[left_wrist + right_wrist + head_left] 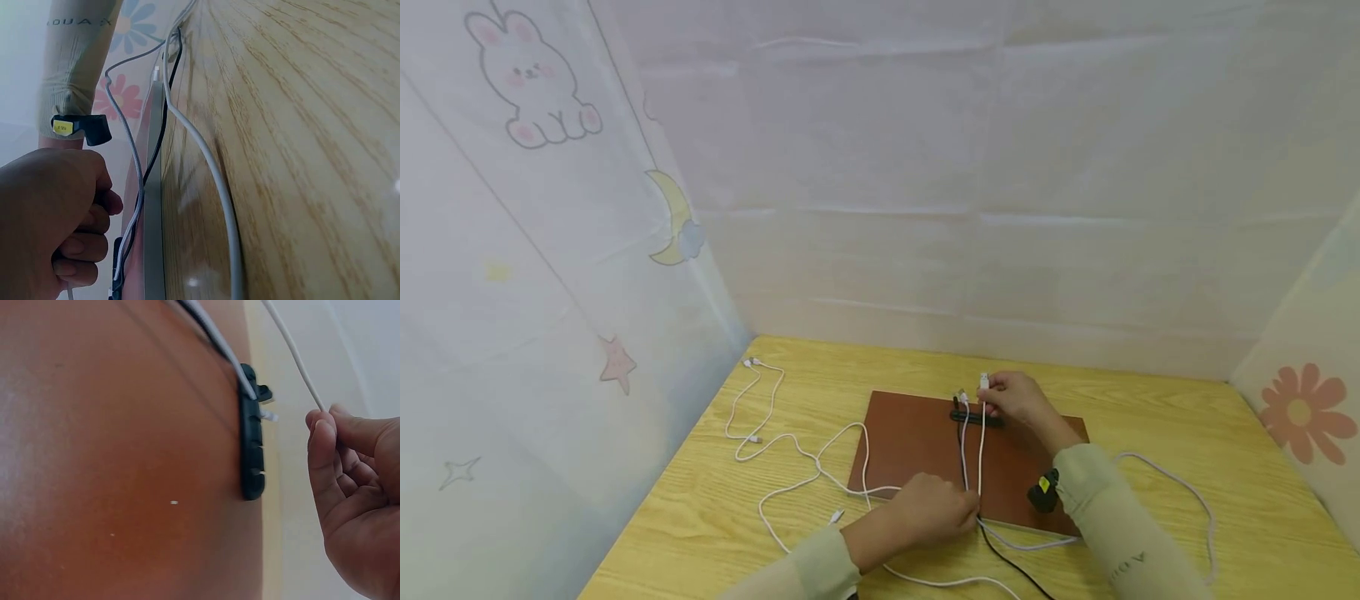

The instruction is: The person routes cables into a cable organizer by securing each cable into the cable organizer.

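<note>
My right hand (1018,402) pinches a white USB cable (981,454) near its plug (984,381), raised over the far edge of a brown board (910,433). Lower on the same cable, my left hand (928,512) grips it with curled fingers, close over the board's near edge. A black cable clip (252,450) with several slots lies along the board's far edge. It carries a black cable and a pale lavender cable (965,454), whose USB plug (962,397) sticks out past it. The right wrist view shows bare slots nearest my right hand.
More white cables (817,462) lie in loops on the wooden table (1210,442) left of the board, with small plugs (751,362) at the far left corner. A pale cable (1202,500) curves on the right. Printed curtains (880,167) stand behind and beside the table.
</note>
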The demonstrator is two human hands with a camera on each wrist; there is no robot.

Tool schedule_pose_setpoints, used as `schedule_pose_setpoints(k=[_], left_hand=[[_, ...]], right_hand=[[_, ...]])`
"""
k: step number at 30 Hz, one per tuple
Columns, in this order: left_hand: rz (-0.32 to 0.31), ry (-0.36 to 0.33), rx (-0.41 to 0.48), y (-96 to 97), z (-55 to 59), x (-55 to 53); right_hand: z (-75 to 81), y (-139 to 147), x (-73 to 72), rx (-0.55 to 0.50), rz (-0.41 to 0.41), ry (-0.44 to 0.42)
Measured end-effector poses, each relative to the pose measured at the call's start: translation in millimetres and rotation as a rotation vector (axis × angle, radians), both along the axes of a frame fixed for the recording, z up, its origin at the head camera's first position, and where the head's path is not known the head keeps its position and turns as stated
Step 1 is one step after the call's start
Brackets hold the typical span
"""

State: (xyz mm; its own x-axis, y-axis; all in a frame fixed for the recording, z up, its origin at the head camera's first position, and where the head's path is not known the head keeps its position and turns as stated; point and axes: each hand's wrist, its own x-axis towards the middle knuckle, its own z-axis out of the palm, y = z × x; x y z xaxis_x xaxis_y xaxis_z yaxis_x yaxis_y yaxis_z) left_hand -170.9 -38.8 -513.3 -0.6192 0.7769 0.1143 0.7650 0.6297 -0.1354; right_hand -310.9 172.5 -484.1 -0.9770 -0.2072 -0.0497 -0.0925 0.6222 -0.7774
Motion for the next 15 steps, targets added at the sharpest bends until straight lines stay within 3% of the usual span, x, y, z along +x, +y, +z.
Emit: schedule_pose_setpoints(k=[7, 15], left_hand=[[0.011, -0.051, -0.006, 2.1, -2.1, -1.1], [0.020, -0.066, -0.027, 4.6, -5.3, -3.0]], right_hand=[[-11.5, -4.9, -2.7, -0.002, -0.012, 0.009], [-17.5, -3.9, -4.6, 0.144, 0.005, 0.110]])
